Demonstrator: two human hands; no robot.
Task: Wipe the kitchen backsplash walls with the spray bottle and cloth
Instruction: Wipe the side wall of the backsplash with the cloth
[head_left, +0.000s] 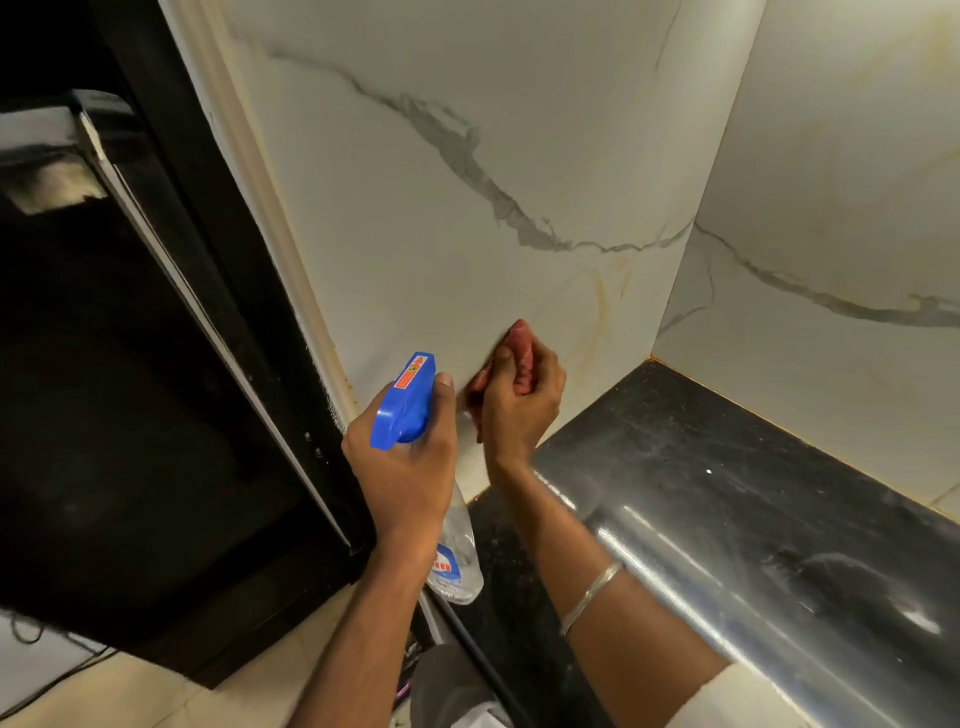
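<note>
Black countertop (727, 467) below marble backsplash (441, 234), dark appliance (130, 364) left, left hand (405, 457) gripping spray bottle (405, 400), right hand (519, 405) clutching red cloth (521, 338) against wall.

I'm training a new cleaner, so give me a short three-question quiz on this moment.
1. True or false: the left hand holds the spray bottle.
2. Which colour is the cloth in the right hand? A) blue B) red C) white
3. Fill in: the cloth is pressed against the ___ above the black countertop.
Key: 1 true; 2 B; 3 backsplash wall.
</note>
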